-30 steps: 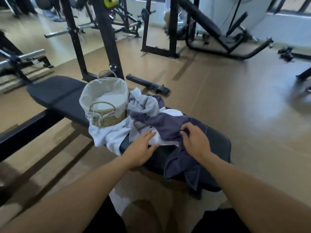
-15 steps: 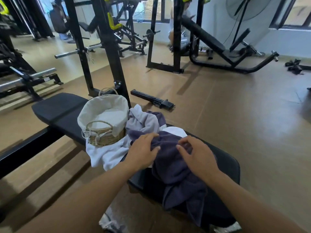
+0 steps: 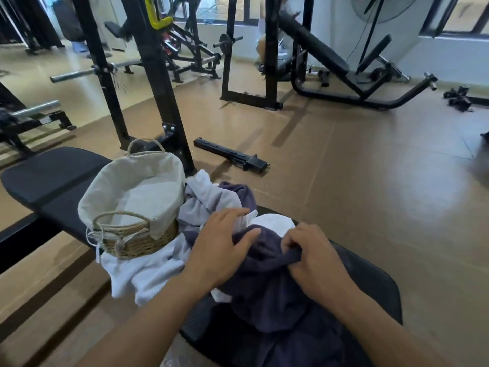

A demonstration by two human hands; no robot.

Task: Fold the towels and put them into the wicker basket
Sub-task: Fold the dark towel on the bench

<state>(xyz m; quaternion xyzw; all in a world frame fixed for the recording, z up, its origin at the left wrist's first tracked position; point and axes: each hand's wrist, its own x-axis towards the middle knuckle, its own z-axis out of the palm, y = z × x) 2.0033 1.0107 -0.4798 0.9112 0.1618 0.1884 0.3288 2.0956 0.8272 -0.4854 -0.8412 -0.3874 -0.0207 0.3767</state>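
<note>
Towel point(image 3: 267, 282) in right grip point(image 3: 315, 256)

The towel point(image 3: 267, 287) on top is dark purple-grey, the ones point(image 3: 143, 271) beneath white. The basket point(image 3: 137, 242) is tan wicker with a cream lining, the bench point(image 3: 53, 178) black, the floor point(image 3: 357, 181) brown, perhaps rubber.

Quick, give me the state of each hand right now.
Left hand: open, fingers laid flat on the dark purple towel.
Right hand: closed, pinching a fold of that towel.

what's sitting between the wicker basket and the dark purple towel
In the head view, crumpled white towels lie between the wicker basket and the dark purple towel, with the left hand resting there.
</note>
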